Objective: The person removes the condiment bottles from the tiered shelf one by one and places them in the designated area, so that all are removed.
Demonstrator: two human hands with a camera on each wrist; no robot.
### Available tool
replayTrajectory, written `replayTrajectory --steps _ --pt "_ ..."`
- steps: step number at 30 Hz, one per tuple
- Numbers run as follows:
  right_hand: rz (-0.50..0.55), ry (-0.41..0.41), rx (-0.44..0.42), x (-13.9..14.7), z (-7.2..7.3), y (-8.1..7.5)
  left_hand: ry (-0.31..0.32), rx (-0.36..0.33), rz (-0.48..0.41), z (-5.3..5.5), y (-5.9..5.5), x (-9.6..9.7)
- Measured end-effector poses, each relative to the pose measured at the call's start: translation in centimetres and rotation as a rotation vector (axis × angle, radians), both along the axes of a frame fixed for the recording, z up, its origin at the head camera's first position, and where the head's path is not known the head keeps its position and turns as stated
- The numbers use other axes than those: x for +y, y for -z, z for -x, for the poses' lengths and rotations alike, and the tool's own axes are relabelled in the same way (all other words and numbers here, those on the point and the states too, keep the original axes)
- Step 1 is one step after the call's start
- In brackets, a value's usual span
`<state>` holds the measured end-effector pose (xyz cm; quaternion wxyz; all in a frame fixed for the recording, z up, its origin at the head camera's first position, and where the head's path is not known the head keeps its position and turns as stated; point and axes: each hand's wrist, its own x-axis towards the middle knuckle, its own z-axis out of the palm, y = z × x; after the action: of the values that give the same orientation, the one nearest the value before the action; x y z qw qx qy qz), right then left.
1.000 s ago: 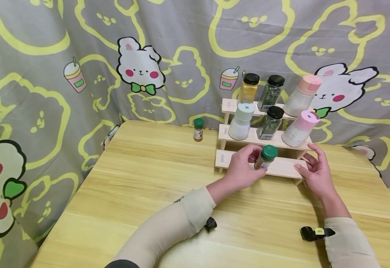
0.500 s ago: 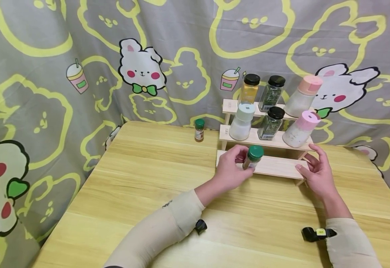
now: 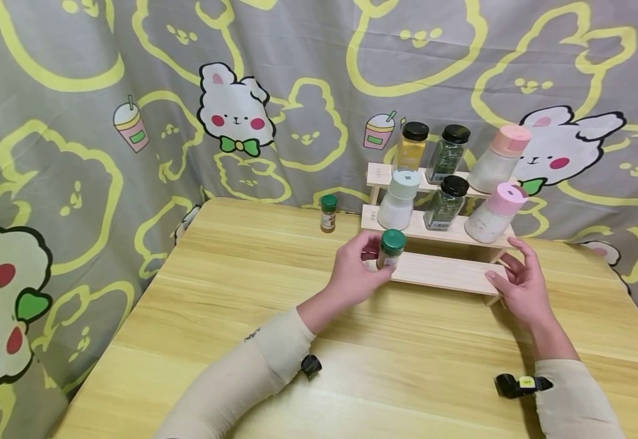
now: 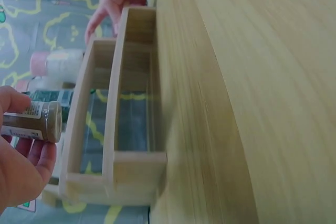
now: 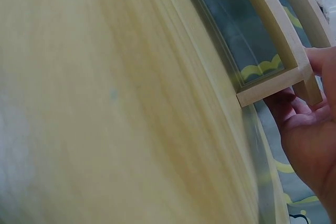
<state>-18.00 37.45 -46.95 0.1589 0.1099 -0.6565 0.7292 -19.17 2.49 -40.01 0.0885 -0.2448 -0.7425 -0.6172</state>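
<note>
My left hand (image 3: 354, 268) grips a small spice jar (image 3: 392, 247) with a green lid and brown contents. The jar is upright at the left end of the rack's lowest shelf; in the left wrist view its base (image 4: 54, 121) looks raised off the shelf. My right hand (image 3: 524, 286) holds the right end of the three-tier wooden rack (image 3: 445, 272), thumb at the lowest shelf. In the right wrist view, that hand's fingers (image 5: 294, 108) reach behind the rack's end, partly hidden.
On the middle shelf stand a pale-green-capped shaker (image 3: 399, 201), a black-lidded herb jar (image 3: 446, 204) and a pink-capped shaker (image 3: 495, 213). The top shelf carries a yellow jar (image 3: 411, 146), another herb jar (image 3: 447, 155) and a peach-capped shaker (image 3: 499, 160). Another green-lidded jar (image 3: 328, 214) stands left on the table.
My left hand has carried the green-lidded jar leftward along the lowest shelf, from near its middle to its left end. My right hand has stayed at the rack's right end.
</note>
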Motion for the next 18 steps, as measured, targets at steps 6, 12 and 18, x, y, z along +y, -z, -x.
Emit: replayTrajectory --steps 6,12,18 --pt "0.022 -0.009 -0.001 0.0 -0.1 0.0 -0.028 -0.013 0.000 0.5 -0.2 -1.6" --pt "0.031 -0.020 -0.004 0.0 -0.1 -0.1 -0.070 -0.022 -0.005 0.9 -0.5 -3.3" --pt "0.016 -0.013 -0.002 -0.1 0.0 -0.1 -0.110 0.005 -0.028 1.6 -0.2 -5.1"
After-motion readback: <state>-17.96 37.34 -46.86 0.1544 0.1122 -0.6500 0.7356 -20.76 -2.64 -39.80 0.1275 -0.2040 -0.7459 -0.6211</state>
